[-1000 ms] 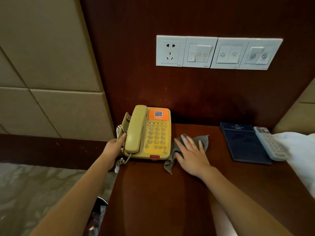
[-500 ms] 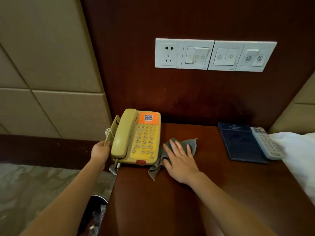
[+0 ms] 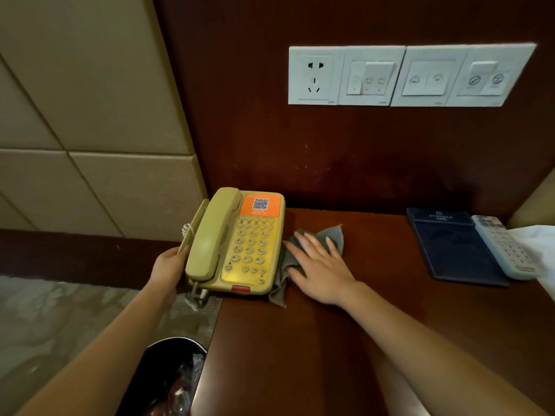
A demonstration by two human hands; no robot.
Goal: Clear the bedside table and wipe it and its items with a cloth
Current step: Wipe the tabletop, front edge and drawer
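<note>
Two bare hands reached over the table (image 3: 345,340). The left hand (image 3: 168,267) gripped the phone (image 3: 240,244) by its left side, thumb against the handset's edge and the other fingers hidden behind the base. The phone sat at the table's far left corner, its left part overhanging the edge; whether it rested fully on the wood could not be told. The right hand (image 3: 321,265) lay flat on the grey cloth (image 3: 333,235), fingers straight and slightly spread, just right of the phone. The cloth's near end touched the phone's right side. A dark folder (image 3: 450,247) and a remote (image 3: 504,247) lay side by side at the far right. A bin (image 3: 168,376) stood below the table's left edge.
</note>
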